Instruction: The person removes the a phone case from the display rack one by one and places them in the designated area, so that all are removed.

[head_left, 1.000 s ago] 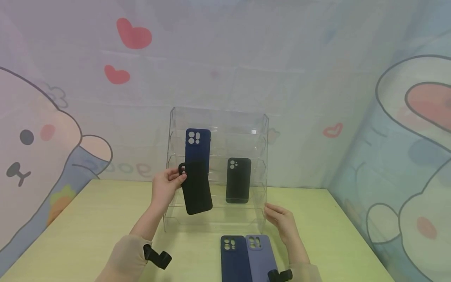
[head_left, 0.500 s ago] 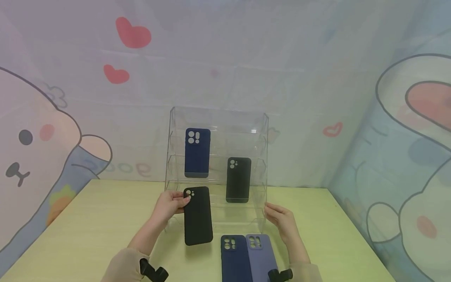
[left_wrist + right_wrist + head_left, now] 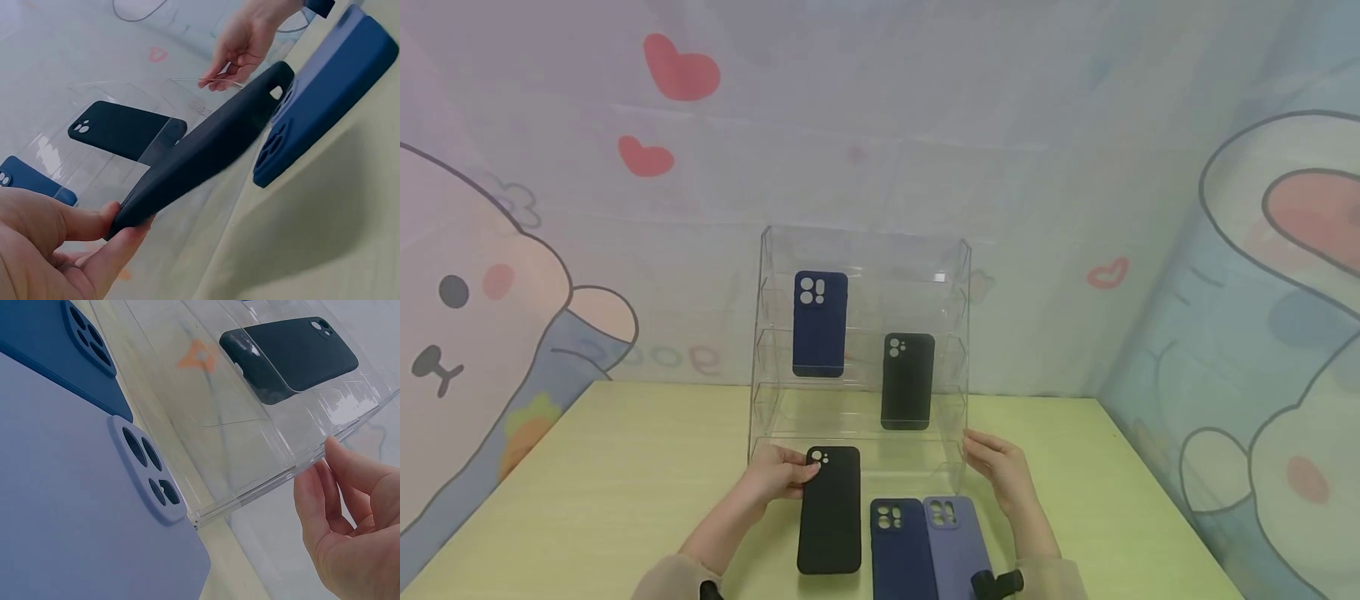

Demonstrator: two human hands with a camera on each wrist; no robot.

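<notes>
My left hand [image 3: 772, 477] pinches a black phone case [image 3: 830, 512] at its upper left corner, thumb on the camera side. In the left wrist view the case [image 3: 206, 147] hovers over the table, casting a shadow. My right hand [image 3: 1000, 467] grips the right side edge of a clear tiered display stand [image 3: 865, 438] between thumb and fingers. A navy phone case [image 3: 819, 329] leans in a middle tier at left. Lower down at right stands another black phone case [image 3: 907, 379]. On the table lie a navy case [image 3: 901, 554] and a lavender case [image 3: 957, 542], side by side.
The pale yellow table [image 3: 625, 467] stretches out on both sides of the stand. Behind it hangs a cartoon-printed cloth backdrop [image 3: 880, 125]. A black wrist-camera mount [image 3: 997, 584] sits on my right wrist, overlapping the lavender case in the head view.
My left hand has brought the black case down and toward me, away from the stand and the navy case it overlapped, and straightened it. My right hand stays at the stand's edge.
</notes>
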